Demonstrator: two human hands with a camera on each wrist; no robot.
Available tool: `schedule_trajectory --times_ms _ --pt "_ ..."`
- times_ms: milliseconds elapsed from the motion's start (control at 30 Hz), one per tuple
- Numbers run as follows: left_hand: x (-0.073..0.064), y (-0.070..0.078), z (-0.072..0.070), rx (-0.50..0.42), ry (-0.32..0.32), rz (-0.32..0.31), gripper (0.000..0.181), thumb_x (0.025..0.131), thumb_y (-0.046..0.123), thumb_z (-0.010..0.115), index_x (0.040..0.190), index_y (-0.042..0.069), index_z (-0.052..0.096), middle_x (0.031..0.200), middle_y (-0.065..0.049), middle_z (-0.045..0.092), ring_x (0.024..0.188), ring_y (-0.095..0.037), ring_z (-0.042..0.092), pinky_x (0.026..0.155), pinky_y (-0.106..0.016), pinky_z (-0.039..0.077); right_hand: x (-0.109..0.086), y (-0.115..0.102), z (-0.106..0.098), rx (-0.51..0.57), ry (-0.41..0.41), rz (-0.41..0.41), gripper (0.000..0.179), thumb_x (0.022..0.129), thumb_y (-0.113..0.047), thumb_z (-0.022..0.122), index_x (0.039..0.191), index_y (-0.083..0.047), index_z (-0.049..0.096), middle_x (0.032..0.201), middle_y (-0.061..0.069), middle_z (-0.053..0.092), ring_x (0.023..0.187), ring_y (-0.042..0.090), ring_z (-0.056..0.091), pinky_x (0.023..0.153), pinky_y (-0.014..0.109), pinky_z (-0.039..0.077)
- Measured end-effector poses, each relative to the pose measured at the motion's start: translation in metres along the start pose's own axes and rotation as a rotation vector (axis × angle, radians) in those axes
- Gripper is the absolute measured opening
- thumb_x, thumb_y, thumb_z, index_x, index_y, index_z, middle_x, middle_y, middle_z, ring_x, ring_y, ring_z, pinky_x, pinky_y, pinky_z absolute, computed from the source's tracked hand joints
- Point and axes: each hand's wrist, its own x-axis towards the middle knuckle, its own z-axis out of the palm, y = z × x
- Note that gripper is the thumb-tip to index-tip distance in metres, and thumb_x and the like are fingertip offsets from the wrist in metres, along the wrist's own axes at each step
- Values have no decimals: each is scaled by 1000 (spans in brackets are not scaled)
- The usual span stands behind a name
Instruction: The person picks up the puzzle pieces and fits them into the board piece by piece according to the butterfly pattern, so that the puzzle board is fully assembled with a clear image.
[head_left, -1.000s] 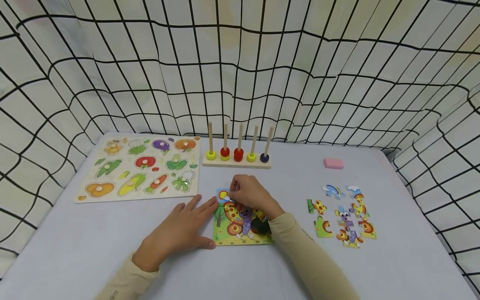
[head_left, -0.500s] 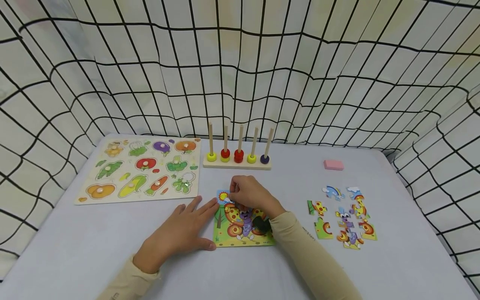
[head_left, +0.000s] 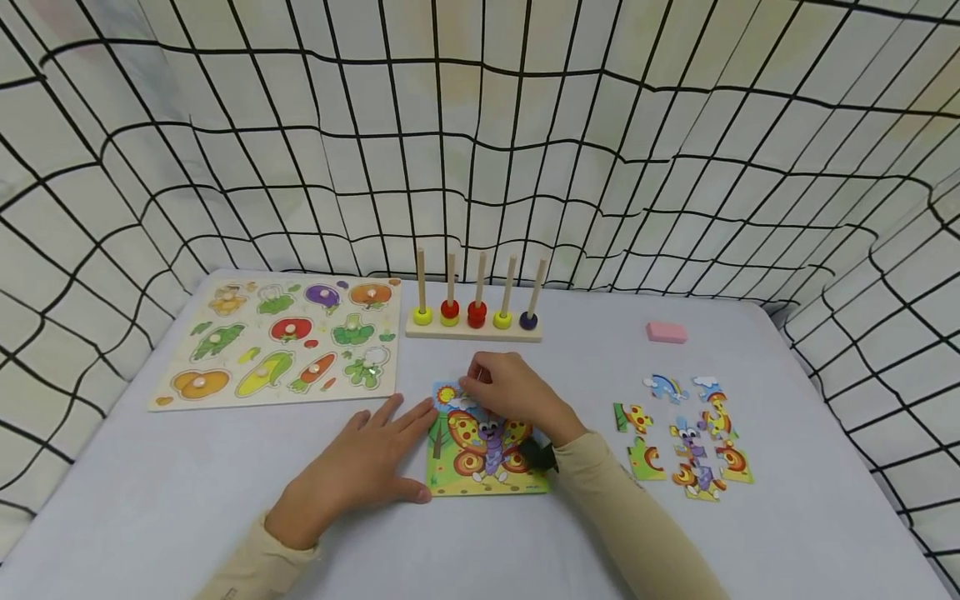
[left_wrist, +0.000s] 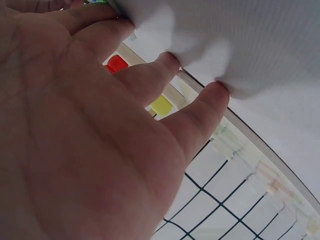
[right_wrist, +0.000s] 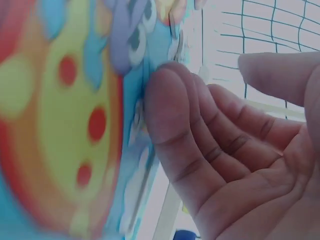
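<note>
A butterfly picture puzzle board (head_left: 487, 475) lies on the white-covered table in the head view. My left hand (head_left: 356, 462) rests flat beside it, fingers spread, with fingertips and thumb near its left edge. Over the board's top edge is my right hand (head_left: 521, 396), hiding the upper right part. In the right wrist view, the fingertips of the right hand (right_wrist: 215, 145) press against the puzzle (right_wrist: 65, 125) near the butterfly's head; the thumb stands apart, and nothing shows pinched. The left palm (left_wrist: 85, 135) fills much of the left wrist view, holding nothing.
Loose puzzle pieces (head_left: 696, 475), several in number, lie on the right. Behind them is a pink block (head_left: 667, 332). A peg stand (head_left: 474, 332) with coloured rings stands at the back; a vegetable puzzle board (head_left: 255, 396) lies at left. Black netting (head_left: 480, 133) hangs behind.
My right hand has shifted slightly right and its thumb and fingers have loosened, uncovering more of the butterfly and the board's top. The left hand stays in place.
</note>
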Motion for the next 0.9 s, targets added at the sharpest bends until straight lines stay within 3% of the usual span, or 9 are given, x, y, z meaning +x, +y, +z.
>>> schedule_trajectory --times_ms 333,533,900 --pt "-1 -1 1 2 8 1 104 83 52 91 165 10 42 173 -5 34 158 -49 23 117 -76 27 -24 12 -21 -33 132 -60 14 108 -20 67 104 -7 72 87 -1 69 77 14 61 71 30 55" --pt "-1 -1 1 -10 4 -7 105 82 50 91 166 11 42 174 -5 33 158 -49 22 118 -76 25 -45 25 -39 -21 184 -18 16 109 -21 66 108 -6 72 90 6 71 77 15 62 68 32 55" --pt "1 0 2 -16 3 -18 105 82 48 92 166 11 41 174 -6 33 158 -49 21 119 -76 23 -73 55 -61 -31 296 67 16 108 -22 66 111 -7 71 86 3 72 76 19 65 64 31 51"
